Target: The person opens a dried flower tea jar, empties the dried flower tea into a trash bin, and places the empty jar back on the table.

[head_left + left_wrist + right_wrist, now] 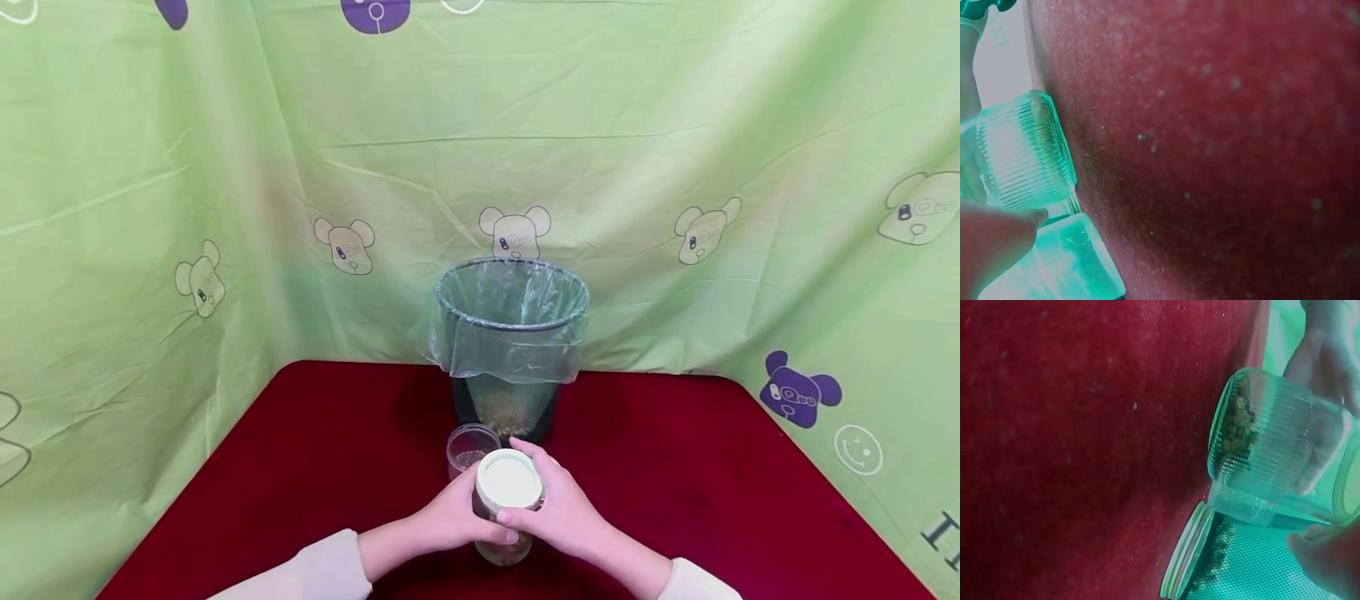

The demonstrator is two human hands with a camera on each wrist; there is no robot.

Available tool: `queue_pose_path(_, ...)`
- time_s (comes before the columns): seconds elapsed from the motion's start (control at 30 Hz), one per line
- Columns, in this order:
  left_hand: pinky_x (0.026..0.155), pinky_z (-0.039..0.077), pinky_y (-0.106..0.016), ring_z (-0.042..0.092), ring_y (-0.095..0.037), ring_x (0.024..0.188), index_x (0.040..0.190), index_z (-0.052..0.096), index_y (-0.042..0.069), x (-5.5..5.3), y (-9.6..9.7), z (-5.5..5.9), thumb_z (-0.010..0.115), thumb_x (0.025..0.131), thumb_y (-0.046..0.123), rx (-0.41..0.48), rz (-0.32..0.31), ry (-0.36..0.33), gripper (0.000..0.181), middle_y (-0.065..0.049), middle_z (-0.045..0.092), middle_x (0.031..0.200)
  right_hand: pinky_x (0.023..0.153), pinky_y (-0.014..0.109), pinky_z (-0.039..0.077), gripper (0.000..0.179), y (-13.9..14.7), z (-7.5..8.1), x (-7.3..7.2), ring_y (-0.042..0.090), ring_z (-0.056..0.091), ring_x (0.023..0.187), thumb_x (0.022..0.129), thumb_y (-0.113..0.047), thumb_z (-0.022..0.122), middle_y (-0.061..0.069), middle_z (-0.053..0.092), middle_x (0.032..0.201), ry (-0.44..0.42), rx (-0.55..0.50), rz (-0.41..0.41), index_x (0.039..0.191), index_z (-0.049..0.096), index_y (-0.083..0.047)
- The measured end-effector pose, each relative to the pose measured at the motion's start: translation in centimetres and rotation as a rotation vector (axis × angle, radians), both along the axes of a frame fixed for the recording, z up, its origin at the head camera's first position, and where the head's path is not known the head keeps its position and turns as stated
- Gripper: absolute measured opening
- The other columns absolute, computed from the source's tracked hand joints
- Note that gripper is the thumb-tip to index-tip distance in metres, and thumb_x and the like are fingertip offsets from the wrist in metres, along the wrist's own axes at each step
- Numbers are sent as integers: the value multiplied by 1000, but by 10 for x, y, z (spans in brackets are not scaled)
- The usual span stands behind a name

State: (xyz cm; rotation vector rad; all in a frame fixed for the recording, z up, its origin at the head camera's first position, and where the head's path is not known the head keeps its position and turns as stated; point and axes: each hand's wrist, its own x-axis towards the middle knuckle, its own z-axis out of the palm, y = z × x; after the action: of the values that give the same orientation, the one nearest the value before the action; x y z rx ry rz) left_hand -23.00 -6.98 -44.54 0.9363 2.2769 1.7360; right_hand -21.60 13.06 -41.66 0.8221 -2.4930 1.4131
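Note:
Both hands are around a clear ribbed jar [504,552] with a white lid [510,479], near the front middle of the table. My left hand [452,515] grips the jar's side, its thumb across the front. The right hand [564,510] holds the jar near the lid from the other side, with the thumb at the lid's front edge. In the right wrist view the jar [1272,437] stands upright in the scene, with brown dried bits [1238,425] at its bottom. Just behind it stands an open clear container [472,440], partly hidden by the jar and left hand.
A mesh waste bin [510,400] lined with a clear plastic bag [517,354] stands at the back middle, behind the container. Dark red cloth [300,467] covers the table. Green printed curtains [637,167] enclose the back and sides.

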Motion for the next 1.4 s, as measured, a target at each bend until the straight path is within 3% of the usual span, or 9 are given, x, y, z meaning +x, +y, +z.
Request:
queue_pose_path(0.43,105,37,-30,50,-12,120,141,41,26,-2,7,-1,86,72,26,5,-6,40,82,8,54,129,85,33,49,87,-6,-7,8,13,58,103,63,-32,90,-4,63,116,-35,-67,-169,135,48,-9)
queue_pose_path(0.67,105,37,-30,50,-12,121,140,41,24,-6,9,-2,86,72,23,2,-22,54,81,7,54,128,87,34,47,86,-11,-10,10,12,58,101,58,-33,92,-5,62,113,-70,-104,-248,130,50,-13)
queue_pose_path(1.13,100,41,-30,54,-9,113,138,45,21,-5,7,-2,89,68,24,-70,31,112,82,9,59,120,87,30,47,74,-9,-12,7,12,57,99,63,-25,90,-4,62,107,-98,-196,-154,126,52,-12)
queue_pose_path(1.4,100,42,-29,55,-10,111,137,47,21,-8,8,-1,89,68,23,-55,19,92,81,9,60,119,86,30,47,73,-5,-13,3,13,57,99,65,-25,89,-3,62,108,-88,-188,-122,126,51,-13)
